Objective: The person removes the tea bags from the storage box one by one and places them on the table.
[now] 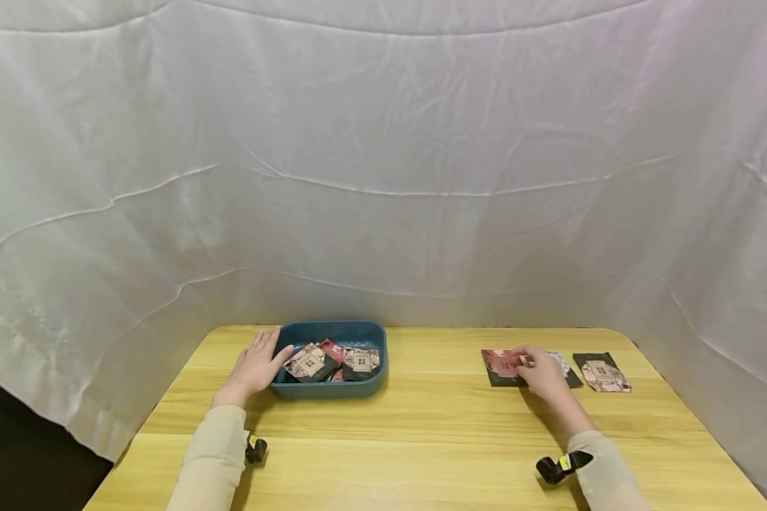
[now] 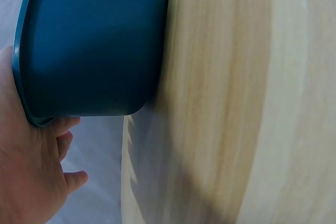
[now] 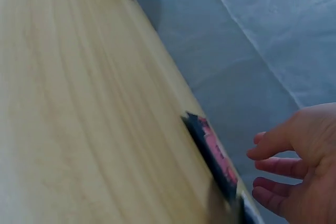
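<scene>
At the table's far left side stands a blue rectangular bin. My left hand rests against its left end, fingers spread outside and thumb over the rim; the left wrist view shows this hand at the bin's corner. Inside lie several small flat packets, black with floral print. To the right, my right hand hovers over a red and black packet, fingers loosely bent. In the right wrist view the fingers hold nothing and stand apart from the packet.
A grey-white packet lies partly hidden behind the right hand. Farther right is a beige and black floral packet. The light wooden table is bordered by a pale hanging cloth at the back and sides.
</scene>
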`<state>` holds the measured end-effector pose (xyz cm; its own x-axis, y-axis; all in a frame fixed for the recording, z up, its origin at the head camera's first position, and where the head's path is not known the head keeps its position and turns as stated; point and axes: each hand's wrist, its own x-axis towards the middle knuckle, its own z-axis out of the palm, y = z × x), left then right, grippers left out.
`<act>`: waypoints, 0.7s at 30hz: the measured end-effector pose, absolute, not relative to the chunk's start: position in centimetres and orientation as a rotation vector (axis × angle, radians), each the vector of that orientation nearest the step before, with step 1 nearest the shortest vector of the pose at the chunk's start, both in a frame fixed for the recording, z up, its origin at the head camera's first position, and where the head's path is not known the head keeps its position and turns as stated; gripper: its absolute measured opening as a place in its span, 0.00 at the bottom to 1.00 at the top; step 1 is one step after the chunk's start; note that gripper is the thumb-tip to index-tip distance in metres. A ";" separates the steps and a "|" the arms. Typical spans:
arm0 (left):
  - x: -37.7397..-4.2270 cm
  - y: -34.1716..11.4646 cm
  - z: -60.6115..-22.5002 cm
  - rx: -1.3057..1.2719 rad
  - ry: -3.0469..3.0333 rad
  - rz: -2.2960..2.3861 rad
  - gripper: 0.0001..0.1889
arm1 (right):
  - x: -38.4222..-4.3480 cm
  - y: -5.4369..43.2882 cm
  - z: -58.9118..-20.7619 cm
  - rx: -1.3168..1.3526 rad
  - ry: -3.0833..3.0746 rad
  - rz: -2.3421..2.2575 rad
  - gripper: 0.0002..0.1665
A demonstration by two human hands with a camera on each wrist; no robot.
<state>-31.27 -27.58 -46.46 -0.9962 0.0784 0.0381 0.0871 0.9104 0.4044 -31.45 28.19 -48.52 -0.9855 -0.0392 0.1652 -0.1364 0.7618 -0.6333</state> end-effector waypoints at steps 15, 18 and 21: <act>-31.4 -27.7 -46.6 -0.134 -3.033 -0.625 0.40 | -31.1 23.9 -46.1 0.304 -2.695 1.098 0.22; -31.4 -27.6 -46.6 -0.134 -3.039 -0.618 0.41 | -31.1 22.5 -45.8 0.328 -2.708 1.146 0.23; -31.4 -27.6 -46.5 -0.132 -3.052 -0.603 0.40 | -31.1 21.0 -45.5 0.384 -2.707 1.174 0.25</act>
<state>-31.38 -27.57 -46.54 -0.9960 0.0774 0.0440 0.0884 0.9213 0.3786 -31.06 20.98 -45.45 -0.9531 -0.1677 0.2520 -0.2986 0.6577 -0.6916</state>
